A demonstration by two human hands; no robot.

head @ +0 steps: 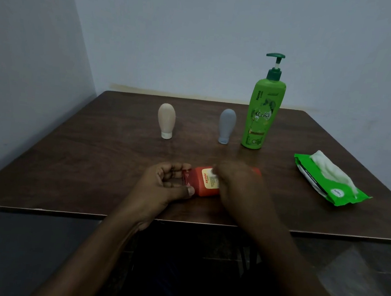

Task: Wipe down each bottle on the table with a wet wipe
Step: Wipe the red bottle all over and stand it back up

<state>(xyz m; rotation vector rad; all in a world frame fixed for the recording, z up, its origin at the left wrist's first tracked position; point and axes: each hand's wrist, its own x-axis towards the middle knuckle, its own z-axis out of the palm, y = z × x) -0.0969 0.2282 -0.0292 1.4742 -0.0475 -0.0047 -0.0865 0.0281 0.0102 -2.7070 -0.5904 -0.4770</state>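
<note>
An orange bottle (204, 183) lies on its side near the table's front edge. My left hand (167, 183) grips its red cap end. My right hand (236, 185) covers the bottle's right part and presses a white wet wipe (211, 172) onto it; only a sliver of the wipe shows. Farther back stand a beige tube bottle (166, 120), a grey tube bottle (227, 125) and a tall green pump bottle (263, 116), all upright and apart from my hands.
A green wet-wipe pack (330, 180) lies at the right with a white wipe sticking out of its top. The dark wooden table (81, 156) stands against pale walls at the back and left. Its front edge runs just below my wrists.
</note>
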